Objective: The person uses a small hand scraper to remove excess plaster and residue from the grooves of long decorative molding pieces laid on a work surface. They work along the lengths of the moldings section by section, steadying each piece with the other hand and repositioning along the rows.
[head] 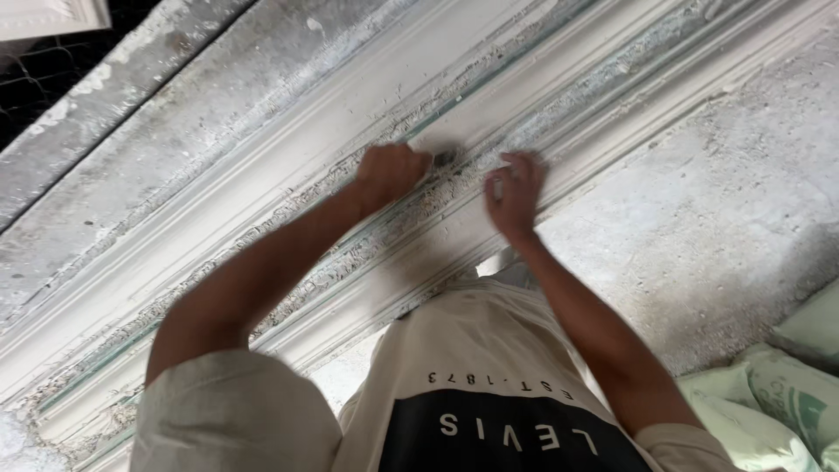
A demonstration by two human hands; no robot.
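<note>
- The left hand was closed into a fist on the long white plaster moulding, with a small dark object seen at its knuckles; whether that object was gripped could not be told.
- The right hand was laid on the same moulding just beside the left, fingers bent and blurred; its grasp could not be told.
- The moulding was stretched diagonally across a dusty grey surface.
- Pale green sacks were lying at the lower right.

Matt white plaster moulding, crumbly, beside rough concrete floor.
</note>
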